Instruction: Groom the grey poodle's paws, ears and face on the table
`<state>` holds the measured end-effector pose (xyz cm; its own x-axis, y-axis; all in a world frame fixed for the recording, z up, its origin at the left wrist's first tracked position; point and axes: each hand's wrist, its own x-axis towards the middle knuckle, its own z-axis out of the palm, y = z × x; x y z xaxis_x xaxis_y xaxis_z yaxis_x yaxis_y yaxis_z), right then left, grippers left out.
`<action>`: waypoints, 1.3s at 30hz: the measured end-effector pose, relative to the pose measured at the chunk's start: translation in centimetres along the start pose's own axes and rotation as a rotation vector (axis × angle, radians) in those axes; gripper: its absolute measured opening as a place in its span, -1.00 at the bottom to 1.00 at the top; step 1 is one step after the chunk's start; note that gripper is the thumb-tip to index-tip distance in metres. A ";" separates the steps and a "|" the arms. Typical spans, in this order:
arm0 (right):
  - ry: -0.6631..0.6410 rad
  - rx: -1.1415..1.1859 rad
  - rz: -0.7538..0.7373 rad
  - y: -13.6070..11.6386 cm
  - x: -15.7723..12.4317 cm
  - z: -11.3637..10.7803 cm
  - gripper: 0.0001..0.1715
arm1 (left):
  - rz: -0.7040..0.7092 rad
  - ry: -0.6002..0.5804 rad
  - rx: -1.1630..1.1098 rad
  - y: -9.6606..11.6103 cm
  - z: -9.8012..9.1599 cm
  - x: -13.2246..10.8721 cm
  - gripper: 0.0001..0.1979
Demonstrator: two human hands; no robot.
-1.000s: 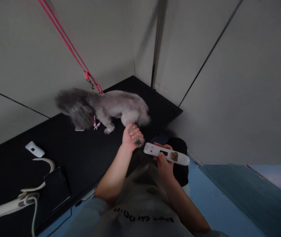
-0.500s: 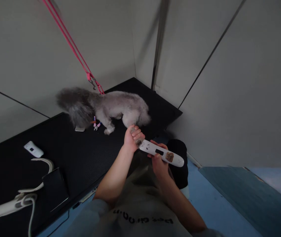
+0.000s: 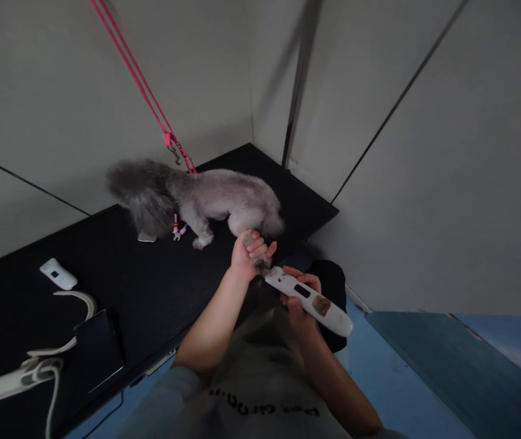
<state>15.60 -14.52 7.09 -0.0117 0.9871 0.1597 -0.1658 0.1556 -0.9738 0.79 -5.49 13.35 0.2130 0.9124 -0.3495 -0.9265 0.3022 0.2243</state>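
A grey dog [image 3: 230, 195] with a close-cut body and a fluffy head stands on the black grooming table [image 3: 160, 286], facing left. My left hand [image 3: 246, 253] is closed round its hind leg, and the paw [image 3: 261, 263] sticks out below my fingers. In my right hand [image 3: 301, 302] lies a white pet clipper [image 3: 309, 296] with a black switch and a brown sticker. Its blade end is close beside the paw; whether it touches the fur I cannot tell.
A pink tether [image 3: 136, 73] runs down to the dog. Nail clippers [image 3: 178, 230] lie near its front leg. Further left are a second white clipper [image 3: 58, 274], a white curved holder arm [image 3: 36, 369] and a dark phone or tablet [image 3: 98, 347]. Grey walls [image 3: 448, 183] stand behind and right.
The clipper has shifted slightly right and down, tilting more steeply, with its blade end a little further from my left hand. A finger of my left hand has lifted outward.
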 end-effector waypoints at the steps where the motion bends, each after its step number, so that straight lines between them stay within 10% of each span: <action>1: 0.004 0.001 -0.020 -0.2 -0.2 0.2 -0.40 | 0.001 -0.004 -0.006 -0.1 0.0 0.0 -0.67; 16: -0.003 -0.047 -0.270 -1.5 -0.2 1.7 -0.52 | -0.027 -0.031 -0.029 0.1 0.2 0.0 -0.64; 39: -0.617 -0.654 -0.569 -4.9 2.4 -0.7 -0.62 | -0.084 0.030 0.113 1.2 -0.3 0.5 -0.68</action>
<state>17.03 -12.86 12.12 -0.6276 0.6011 0.4947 0.2560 0.7595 -0.5980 -0.27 -4.75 13.17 0.2778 0.8743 -0.3981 -0.8646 0.4082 0.2929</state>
